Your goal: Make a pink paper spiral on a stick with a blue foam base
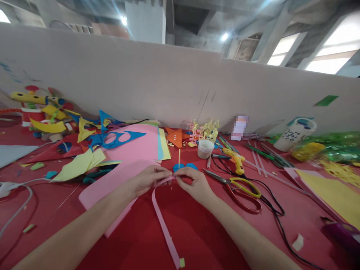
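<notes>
My left hand (pixel 148 180) and my right hand (pixel 194 183) meet at the middle of the red table (pixel 197 232), both with fingers pinched on the top end of a long pink paper strip (pixel 164 225). The strip curves down from my fingertips towards me and ends near the front edge. Just behind my fingers lie blue paper circles (pixel 185 166) with a thin yellow stick (pixel 179 159) standing up from them. A large pink paper sheet (pixel 112 183) lies under my left wrist.
Scissors with yellow and red handles (pixel 239 187) lie right of my right hand, beside a yellow glue gun (pixel 235 159) with a black cable. A small white cup (pixel 205 148), coloured paper cut-outs (pixel 112 140) at left, yellow sheets (pixel 332 193) at right, a grey partition behind.
</notes>
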Tool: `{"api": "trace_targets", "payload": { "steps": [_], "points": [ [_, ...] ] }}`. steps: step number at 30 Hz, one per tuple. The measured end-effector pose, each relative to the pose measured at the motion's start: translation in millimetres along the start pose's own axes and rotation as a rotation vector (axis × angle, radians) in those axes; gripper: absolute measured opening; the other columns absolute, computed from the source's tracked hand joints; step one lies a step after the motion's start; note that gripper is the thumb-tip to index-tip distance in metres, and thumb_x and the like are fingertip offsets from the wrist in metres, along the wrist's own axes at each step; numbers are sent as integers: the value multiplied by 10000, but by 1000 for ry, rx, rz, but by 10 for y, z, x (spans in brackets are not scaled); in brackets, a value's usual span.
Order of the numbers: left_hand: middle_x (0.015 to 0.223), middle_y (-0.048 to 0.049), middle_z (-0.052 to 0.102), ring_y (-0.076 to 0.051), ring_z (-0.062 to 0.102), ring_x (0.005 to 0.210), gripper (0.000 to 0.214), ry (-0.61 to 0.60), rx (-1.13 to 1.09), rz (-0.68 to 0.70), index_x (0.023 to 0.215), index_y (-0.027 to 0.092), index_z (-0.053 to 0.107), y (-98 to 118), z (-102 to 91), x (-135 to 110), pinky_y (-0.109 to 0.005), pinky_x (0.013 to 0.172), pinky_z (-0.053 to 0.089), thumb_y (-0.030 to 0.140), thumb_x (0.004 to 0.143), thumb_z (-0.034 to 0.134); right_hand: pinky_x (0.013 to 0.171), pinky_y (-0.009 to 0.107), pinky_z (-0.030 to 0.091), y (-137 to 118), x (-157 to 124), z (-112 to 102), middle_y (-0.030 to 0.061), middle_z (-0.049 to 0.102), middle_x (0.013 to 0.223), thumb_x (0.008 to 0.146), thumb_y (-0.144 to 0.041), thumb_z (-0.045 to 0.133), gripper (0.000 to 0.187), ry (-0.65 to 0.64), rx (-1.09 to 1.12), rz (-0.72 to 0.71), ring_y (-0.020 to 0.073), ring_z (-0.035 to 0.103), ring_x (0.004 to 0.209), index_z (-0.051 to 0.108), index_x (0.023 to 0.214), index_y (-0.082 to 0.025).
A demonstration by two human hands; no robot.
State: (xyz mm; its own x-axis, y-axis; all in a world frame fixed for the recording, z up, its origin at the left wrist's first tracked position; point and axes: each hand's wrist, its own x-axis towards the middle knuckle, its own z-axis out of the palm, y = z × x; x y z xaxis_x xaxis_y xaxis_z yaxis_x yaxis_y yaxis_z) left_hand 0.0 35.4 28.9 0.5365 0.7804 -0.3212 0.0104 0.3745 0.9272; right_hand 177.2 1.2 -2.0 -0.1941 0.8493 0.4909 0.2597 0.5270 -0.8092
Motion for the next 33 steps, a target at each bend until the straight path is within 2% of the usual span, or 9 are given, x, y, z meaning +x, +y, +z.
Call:
{"api": "trace_targets", "payload": {
  "steps": [4,9,15,19,22,24,26,29,33],
  "points": [
    [641,-25,693,-128,605,654,141,46,35,16,655,147,712,-18,0,21,-262,731,458,253,572,750,751,311,493,27,0,32,41,682,832,786,-264,549,139,-23,137,150,167,625,788,657,852,-207],
    [694,-29,705,-142,602,671,147,113,217,116,685,159,719,-47,-21,33,-265,705,449,283,605,725,674,285,477,85,17,74,5,627,712,734,-347,600,151,5,241,305,146,586,680,602,742,-197],
    [713,-19,701,-162,603,705,129,87,371,177,695,178,718,-20,-29,12,-268,700,442,292,650,680,587,257,431,77,28,86,-23,541,626,720,-386,594,198,-26,256,338,121,508,581,543,680,-199],
    [659,3,677,-141,583,667,89,71,379,177,651,180,705,3,-7,0,-260,694,436,263,649,674,568,253,421,46,24,76,-25,532,613,751,-397,568,209,-88,251,337,122,502,570,551,706,-194],
    [621,11,652,-126,567,636,87,105,229,139,628,170,695,2,6,0,-259,692,442,257,627,693,668,280,454,25,15,49,13,587,731,823,-339,493,170,-40,152,246,149,556,697,578,812,-192],
    [636,4,652,-121,567,644,103,129,95,119,638,162,697,-6,5,5,-259,707,450,261,614,710,761,303,456,11,6,29,42,592,870,829,-259,492,140,19,39,110,162,560,818,575,927,-204],
    [657,-6,658,-121,570,660,119,151,14,114,646,157,701,-17,1,11,-258,725,455,265,603,726,808,323,450,-4,-7,14,55,555,945,803,-201,529,189,33,-94,-23,172,541,880,578,984,-225],
    [678,-16,666,-124,574,675,138,169,-10,122,658,156,709,-36,0,17,-255,722,463,281,603,733,812,346,449,-29,-27,11,51,513,941,789,-198,566,202,17,-277,-140,183,521,886,620,974,-258],
    [718,-37,681,-145,593,720,164,135,8,129,686,155,716,-56,25,10,-276,753,472,301,612,727,756,337,457,-64,-40,21,45,527,891,806,-217,566,161,51,-351,-186,179,521,831,647,933,-272]
  ]
}}
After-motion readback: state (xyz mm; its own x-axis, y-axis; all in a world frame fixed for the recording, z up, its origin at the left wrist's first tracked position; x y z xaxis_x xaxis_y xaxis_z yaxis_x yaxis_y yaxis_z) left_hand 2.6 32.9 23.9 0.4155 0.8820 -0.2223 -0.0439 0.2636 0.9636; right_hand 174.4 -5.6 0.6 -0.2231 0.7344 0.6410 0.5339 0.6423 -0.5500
